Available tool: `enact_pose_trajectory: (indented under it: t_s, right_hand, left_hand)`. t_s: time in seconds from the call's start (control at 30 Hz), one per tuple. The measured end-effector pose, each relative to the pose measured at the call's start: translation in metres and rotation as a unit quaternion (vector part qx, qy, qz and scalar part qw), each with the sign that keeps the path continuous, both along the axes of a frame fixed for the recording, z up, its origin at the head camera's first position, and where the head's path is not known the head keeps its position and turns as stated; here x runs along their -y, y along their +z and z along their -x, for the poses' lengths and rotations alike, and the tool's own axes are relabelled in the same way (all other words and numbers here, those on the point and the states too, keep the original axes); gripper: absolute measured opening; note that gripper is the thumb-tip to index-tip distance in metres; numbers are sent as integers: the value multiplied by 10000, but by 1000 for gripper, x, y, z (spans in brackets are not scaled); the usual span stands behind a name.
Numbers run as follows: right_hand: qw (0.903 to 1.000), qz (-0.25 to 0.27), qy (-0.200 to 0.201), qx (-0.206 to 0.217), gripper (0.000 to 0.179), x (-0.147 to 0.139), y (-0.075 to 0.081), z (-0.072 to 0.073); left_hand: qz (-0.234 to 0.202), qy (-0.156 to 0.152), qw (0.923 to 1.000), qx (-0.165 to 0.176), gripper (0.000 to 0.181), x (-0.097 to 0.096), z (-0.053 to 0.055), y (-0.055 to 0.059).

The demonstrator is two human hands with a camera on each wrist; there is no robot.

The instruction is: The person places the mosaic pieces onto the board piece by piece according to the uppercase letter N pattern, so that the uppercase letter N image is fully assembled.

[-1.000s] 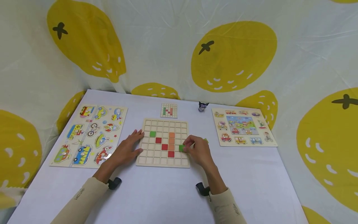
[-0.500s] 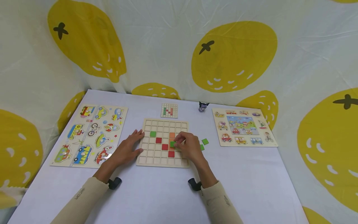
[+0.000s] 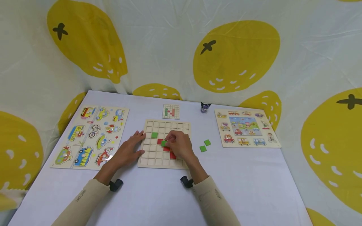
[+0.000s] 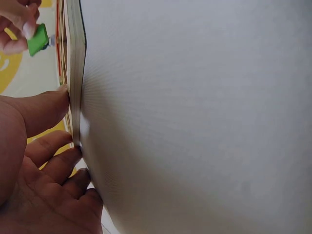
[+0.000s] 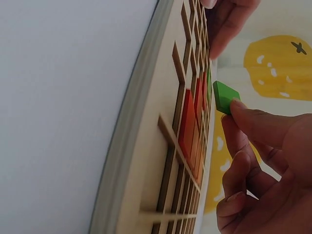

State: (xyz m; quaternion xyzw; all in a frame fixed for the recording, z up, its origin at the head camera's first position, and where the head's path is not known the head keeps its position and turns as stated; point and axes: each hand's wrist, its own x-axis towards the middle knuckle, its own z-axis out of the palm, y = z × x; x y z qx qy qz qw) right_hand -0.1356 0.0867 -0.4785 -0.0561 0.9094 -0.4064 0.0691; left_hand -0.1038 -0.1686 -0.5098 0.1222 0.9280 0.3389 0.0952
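A square wooden grid board [image 3: 164,166] lies mid-table in the head view. My right hand [image 3: 181,146] pinches a green square tile [image 3: 163,143] between thumb and fingertips, held just above the board's middle. Set into the grid are one green tile [image 3: 154,135] at upper left and a diagonal of red tiles [image 3: 172,155]. Orange tiles [image 5: 196,153] show in the right wrist view; from the head, my right hand covers them. Along the board's left edge rest the fingertips of my left hand [image 3: 128,152], its fingers extended and touching the side.
Two loose green tiles [image 3: 203,148] lie right of the board. Behind it is a small pattern card [image 3: 171,111], with a dark figurine [image 3: 205,107] to the right. A vehicle puzzle [image 3: 90,138] lies at left, another picture puzzle [image 3: 246,128] at right.
My right hand has carried the green tile leftward from the board's right edge to over its middle, uncovering the two loose green tiles. The left hand has stayed put.
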Motion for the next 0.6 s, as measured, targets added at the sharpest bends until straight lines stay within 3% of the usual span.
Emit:
enact_pose_trajectory:
  t_s: [0.6]
  right_hand:
    - [9987, -420, 24, -273, 11, 44, -5, 13]
  left_hand:
    - [-71, -48, 9999, -105, 76, 1, 0, -1]
